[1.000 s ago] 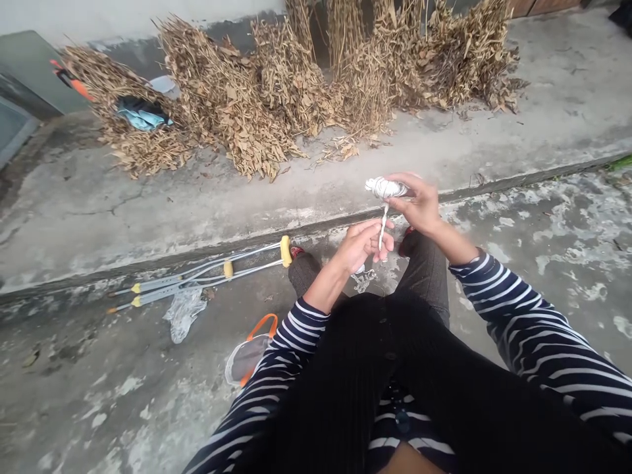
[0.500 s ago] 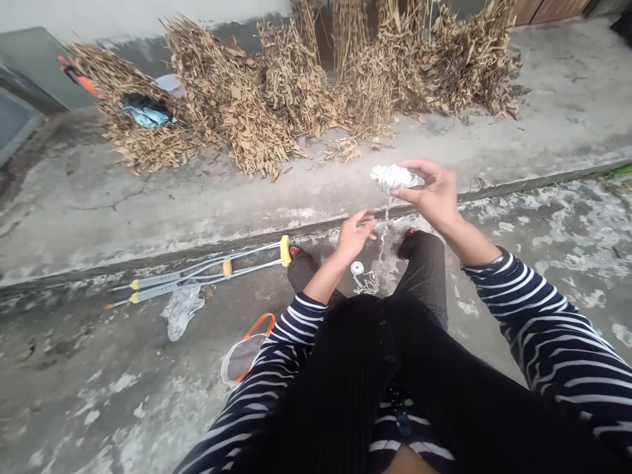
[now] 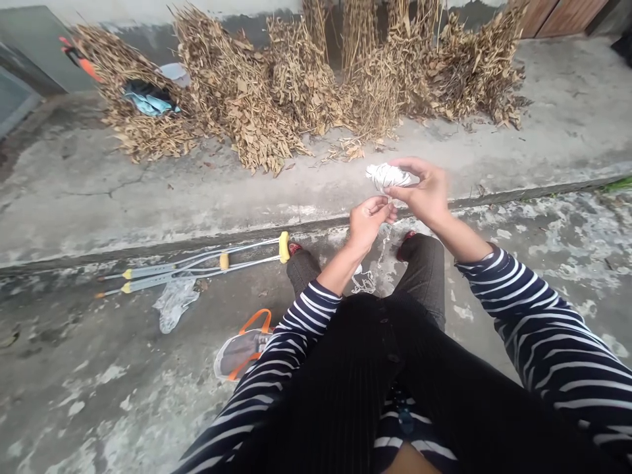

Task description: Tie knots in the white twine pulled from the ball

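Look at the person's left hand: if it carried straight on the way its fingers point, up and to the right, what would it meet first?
Most likely the white string ball held in the right hand; the left hand sits just below it, pinching the strand, though depth is unclear.

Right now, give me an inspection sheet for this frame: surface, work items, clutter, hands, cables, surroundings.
Surface: stained concrete floor with a raised step behind it.
Work items: ball of white string, a strand hanging down to a loose string pile between the feet.
Clutter: clear plastic bag; orange-handled bag; pair of crutches.
Hands: right hand holds the ball; left hand pinches the strand just below it.
Cables: nothing seen.
Surroundings: dried plant bundles along the wall; blue cloth on one.
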Motion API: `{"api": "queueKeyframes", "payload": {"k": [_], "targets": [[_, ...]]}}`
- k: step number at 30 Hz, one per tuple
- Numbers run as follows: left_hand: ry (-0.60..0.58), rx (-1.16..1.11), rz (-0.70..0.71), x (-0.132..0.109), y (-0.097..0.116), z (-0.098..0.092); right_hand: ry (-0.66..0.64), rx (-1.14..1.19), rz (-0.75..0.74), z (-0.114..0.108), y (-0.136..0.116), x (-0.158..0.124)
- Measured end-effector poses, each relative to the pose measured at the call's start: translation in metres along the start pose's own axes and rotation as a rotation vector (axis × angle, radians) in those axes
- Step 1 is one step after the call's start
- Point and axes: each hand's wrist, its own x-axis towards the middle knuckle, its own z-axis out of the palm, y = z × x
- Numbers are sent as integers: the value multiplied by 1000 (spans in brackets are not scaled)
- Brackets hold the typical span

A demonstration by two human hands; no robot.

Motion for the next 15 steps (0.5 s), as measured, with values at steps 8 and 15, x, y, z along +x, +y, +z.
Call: {"api": "queueKeyframes", "payload": {"k": [8,15], "targets": [[-188,-115,-157,-12,1,-15,-35,-57,-171,-9,27,17],[-268,-214,-334,-14,17,-34,-108,-5,-221,-9,32,15]]}}
